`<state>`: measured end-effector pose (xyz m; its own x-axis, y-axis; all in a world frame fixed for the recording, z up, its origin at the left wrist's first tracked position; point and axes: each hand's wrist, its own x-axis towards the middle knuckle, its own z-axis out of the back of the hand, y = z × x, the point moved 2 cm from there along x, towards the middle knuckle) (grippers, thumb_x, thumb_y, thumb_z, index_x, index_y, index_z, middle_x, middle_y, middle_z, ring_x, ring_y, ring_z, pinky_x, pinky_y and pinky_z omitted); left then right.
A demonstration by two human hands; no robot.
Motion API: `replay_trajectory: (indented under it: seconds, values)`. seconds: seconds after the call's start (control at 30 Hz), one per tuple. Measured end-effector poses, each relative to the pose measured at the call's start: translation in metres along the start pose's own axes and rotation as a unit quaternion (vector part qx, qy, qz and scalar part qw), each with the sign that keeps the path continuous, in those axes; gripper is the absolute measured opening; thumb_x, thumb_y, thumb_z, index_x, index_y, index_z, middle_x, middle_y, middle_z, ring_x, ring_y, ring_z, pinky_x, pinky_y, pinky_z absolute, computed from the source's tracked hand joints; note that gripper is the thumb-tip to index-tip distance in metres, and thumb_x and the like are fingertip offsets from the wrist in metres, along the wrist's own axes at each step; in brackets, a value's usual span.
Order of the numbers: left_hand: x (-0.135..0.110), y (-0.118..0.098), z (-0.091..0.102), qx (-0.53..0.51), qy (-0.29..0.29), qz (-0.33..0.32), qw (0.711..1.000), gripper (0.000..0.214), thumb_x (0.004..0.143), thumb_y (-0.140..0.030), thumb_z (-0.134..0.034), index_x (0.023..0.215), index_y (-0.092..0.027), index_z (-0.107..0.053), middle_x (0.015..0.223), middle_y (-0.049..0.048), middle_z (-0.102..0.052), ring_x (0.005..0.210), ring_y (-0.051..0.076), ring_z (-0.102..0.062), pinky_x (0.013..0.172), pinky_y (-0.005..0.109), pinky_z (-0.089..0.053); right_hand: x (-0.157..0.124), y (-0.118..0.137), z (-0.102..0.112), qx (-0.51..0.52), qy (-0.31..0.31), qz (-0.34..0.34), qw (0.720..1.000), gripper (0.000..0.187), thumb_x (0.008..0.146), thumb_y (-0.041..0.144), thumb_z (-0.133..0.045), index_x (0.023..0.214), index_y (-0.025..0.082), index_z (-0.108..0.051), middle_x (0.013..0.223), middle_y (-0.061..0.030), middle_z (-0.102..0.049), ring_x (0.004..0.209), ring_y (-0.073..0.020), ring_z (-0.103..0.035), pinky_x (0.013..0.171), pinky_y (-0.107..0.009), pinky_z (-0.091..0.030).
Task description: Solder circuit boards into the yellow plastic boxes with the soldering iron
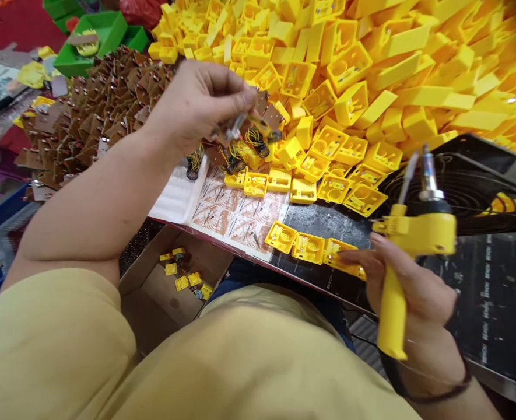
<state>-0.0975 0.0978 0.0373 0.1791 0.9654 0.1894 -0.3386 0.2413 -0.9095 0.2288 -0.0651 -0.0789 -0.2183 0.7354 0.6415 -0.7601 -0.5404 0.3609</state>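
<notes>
My right hand [409,280] is wrapped round the handle of a yellow soldering gun [393,315], its metal tip pointing up. Its outstretched fingertips reach the right end of a row of open yellow plastic cases [309,248] at the table's near edge. My left hand [216,102] is closed in a pinch above the small speakers with yellow and black wires [235,163]. What it pinches is blurred and partly hidden by the fingers. More yellow cases [334,188], several holding metal contacts, lie between the hands.
A large heap of yellow cases [384,64] fills the back. Brown circuit boards [113,87] are piled at left, near green trays [104,35]. A black fan-like grille [471,181] stands at right. Below the table edge, a cardboard box [157,297] holds several yellow pieces.
</notes>
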Motion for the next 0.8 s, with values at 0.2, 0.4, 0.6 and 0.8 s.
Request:
replay_trajectory:
  seconds: [0.2, 0.4, 0.6, 0.8]
  values:
    - [-0.064, 0.043, -0.046, 0.16, 0.112, -0.017, 0.981, 0.009, 0.086, -0.022, -0.074, 0.082, -0.016, -0.081, 0.077, 0.0012, -0.08, 0.07, 0.013, -0.071, 0.069, 0.026, -0.053, 0.026, 0.038, -0.046, 0.044, 0.072, 0.105, 0.991, 0.028, 0.097, 0.037, -0.074, 0.118, 0.024, -0.061, 0.102, -0.0062, -0.077, 0.089, -0.0237, -0.077, 0.091, -0.039, -0.062]
    - [-0.118, 0.071, -0.05, 0.239, 0.137, -0.096, 0.957, 0.024, 0.098, -0.027, -0.061, 0.101, -0.019, -0.083, 0.101, 0.0053, -0.085, 0.096, 0.019, -0.079, 0.09, 0.029, -0.059, 0.027, 0.043, -0.059, 0.055, 0.122, 0.126, 0.983, 0.023, 0.102, 0.027, -0.064, 0.124, 0.023, -0.057, 0.094, -0.0034, -0.072, 0.087, -0.0205, -0.072, 0.093, -0.038, -0.06]
    - [-0.119, 0.077, -0.038, 0.145, 0.118, 0.022, 0.982, 0.044, 0.088, -0.028, -0.07, 0.129, -0.013, -0.072, 0.104, 0.0078, -0.078, 0.085, 0.016, -0.073, 0.082, 0.029, -0.059, 0.026, 0.033, -0.044, 0.075, 0.098, 0.129, 0.984, 0.044, 0.095, 0.037, -0.077, 0.132, 0.026, -0.056, 0.103, -0.0043, -0.076, 0.09, -0.0235, -0.076, 0.095, -0.042, -0.061]
    - [-0.11, 0.073, -0.049, -0.108, 0.062, 0.15, 0.981, 0.041, 0.073, -0.033, -0.086, 0.107, -0.013, -0.075, 0.089, 0.0015, -0.071, 0.08, 0.01, -0.066, 0.078, 0.022, -0.055, 0.035, 0.056, -0.044, 0.119, 0.053, 0.075, 0.989, 0.045, 0.09, 0.043, -0.081, 0.124, 0.024, -0.058, 0.108, -0.006, -0.078, 0.095, -0.0234, -0.077, 0.085, -0.033, -0.062]
